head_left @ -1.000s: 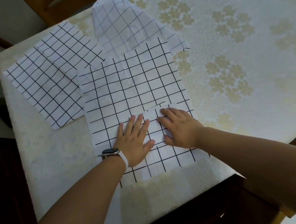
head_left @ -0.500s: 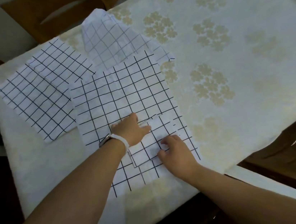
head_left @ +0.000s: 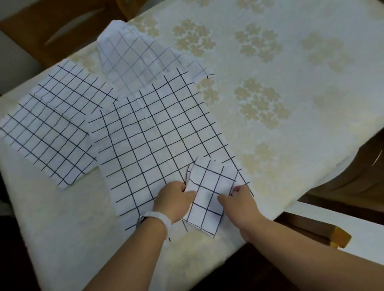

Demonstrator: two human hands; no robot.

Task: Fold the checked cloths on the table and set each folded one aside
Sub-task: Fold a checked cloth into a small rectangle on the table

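– Head camera is up. What do you see from over there?

– I see a small folded cloth (head_left: 207,192), white with black lines. It sits on the near right corner of a big flat cloth (head_left: 158,135), close to the front edge of the counter (head_left: 300,82). Its near end pokes out past the big cloth's edge.

– Who has hold of it?

– Both of the person's bare hands. The left grip (head_left: 174,201) has its fingers curled round the left edge of the small folded cloth. The right grip (head_left: 238,200) pinches the right edge with bent fingers. So each one is closed tight on it, one on each side. I cannot tell if the cloth is lifted or lying flat.

– Any more cloths?

– Yes. A folded cloth (head_left: 48,139) lies to the left, just beside the big one. A crumpled cloth (head_left: 135,60) makes a bump at the back, and the big cloth's far edge lies over it.

– Anything else?

– A white wrist band (head_left: 159,219) is on the left arm. The counter has a pale cover with yellow flowers. One wooden chair (head_left: 68,27) stands at the far side and another chair (head_left: 372,170) at the right.
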